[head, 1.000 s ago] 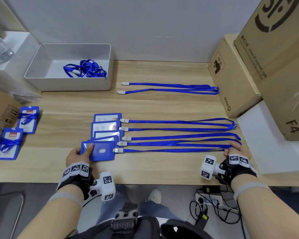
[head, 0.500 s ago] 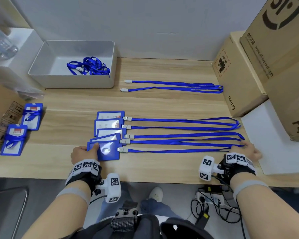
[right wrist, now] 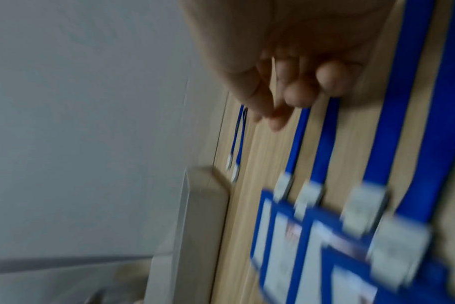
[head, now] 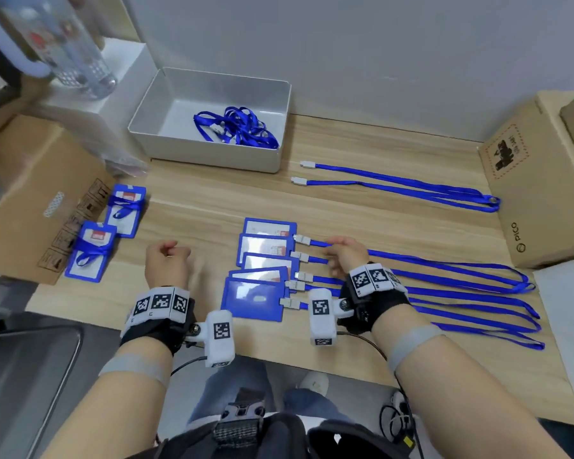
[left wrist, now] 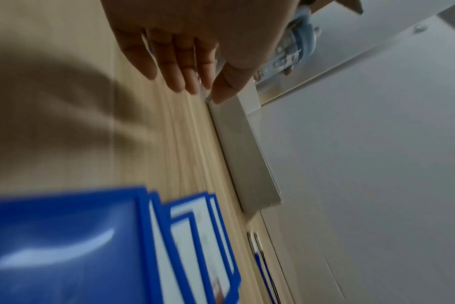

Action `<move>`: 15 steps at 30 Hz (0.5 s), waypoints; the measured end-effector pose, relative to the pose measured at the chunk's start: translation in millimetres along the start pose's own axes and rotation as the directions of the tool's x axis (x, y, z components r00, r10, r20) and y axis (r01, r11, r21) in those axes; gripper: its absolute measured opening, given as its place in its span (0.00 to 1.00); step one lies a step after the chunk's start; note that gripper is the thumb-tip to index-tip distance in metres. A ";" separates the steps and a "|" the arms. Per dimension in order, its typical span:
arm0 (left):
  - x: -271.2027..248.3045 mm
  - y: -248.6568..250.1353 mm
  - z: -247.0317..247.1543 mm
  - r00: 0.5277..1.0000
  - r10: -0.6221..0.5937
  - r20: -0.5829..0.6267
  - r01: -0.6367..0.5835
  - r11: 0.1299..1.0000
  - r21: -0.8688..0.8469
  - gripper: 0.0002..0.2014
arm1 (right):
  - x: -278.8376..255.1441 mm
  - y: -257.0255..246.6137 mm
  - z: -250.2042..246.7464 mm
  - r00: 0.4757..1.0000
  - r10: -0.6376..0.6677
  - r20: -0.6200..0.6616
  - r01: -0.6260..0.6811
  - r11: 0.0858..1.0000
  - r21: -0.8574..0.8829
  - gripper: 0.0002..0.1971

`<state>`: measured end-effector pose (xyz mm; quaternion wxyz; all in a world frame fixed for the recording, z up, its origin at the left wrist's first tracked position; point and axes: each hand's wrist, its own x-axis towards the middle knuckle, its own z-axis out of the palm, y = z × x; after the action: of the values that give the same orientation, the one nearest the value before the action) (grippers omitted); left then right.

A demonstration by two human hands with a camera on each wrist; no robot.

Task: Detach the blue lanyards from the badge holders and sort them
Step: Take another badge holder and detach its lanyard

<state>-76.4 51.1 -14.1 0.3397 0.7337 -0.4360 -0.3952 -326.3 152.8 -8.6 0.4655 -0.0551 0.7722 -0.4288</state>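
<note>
You'd freed two lanyards (head: 401, 187) onto the tabletop (head: 212, 207); more sat in the bin (head: 209, 120). Five badge holders (head: 265, 270) stayed clipped. Your right hand (head: 347, 256) hovered curled over their straps, grip unclear; left hand (head: 166, 263) loose, empty.

The head view looks steeply down and forward over the wooden table (head: 362, 207), taking in both forearms and the grey tray (head: 212, 160) by the far wall. The left wrist view sits low, close above the table (left wrist: 73, 131), facing along the left hand (left wrist: 195, 47) toward that wall — blurred. The right wrist view (also blurred) skims close along the right hand (right wrist: 294, 67). All three share the badge holders (head: 265, 260) (left wrist: 195, 236) (right wrist: 286, 236) and tray edge.
</note>
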 end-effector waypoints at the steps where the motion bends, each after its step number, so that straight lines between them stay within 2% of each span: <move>1: 8.9 3.2 -9.5 1.000 0.015 -0.015 -0.015 1.000 0.006 0.15 | -4.7 -8.4 25.0 0.993 0.029 0.118 -0.026 0.999 -0.022 0.13; 4: 45.8 6.6 -40.2 0.999 0.027 -0.046 -0.025 0.999 0.043 0.16 | -18.8 -32.6 95.7 0.940 0.053 0.338 -0.035 0.998 -0.059 0.13; 9: 110.7 -0.4 -90.1 0.993 0.093 -0.075 -0.072 0.965 0.251 0.19 | -30.0 -57.0 199.5 0.880 0.054 0.473 -0.044 0.999 -0.032 0.13; 11: 129.6 -7.5 -102.0 0.998 0.040 -0.052 -0.019 0.937 0.349 0.21 | -35.6 -62.8 232.1 0.861 0.075 0.503 -0.069 0.997 -0.030 0.13; 15: 144.1 -22.4 -110.8 0.993 -0.113 0.023 0.091 0.890 0.446 0.24 | -46.7 -62.7 279.3 0.813 0.161 0.559 -0.106 0.986 -0.129 0.11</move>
<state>73.3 -54.0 -23.3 0.1314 0.8039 -0.4836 -0.3203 -105.8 -34.5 12.0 0.6999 -0.1474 0.6196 -0.3232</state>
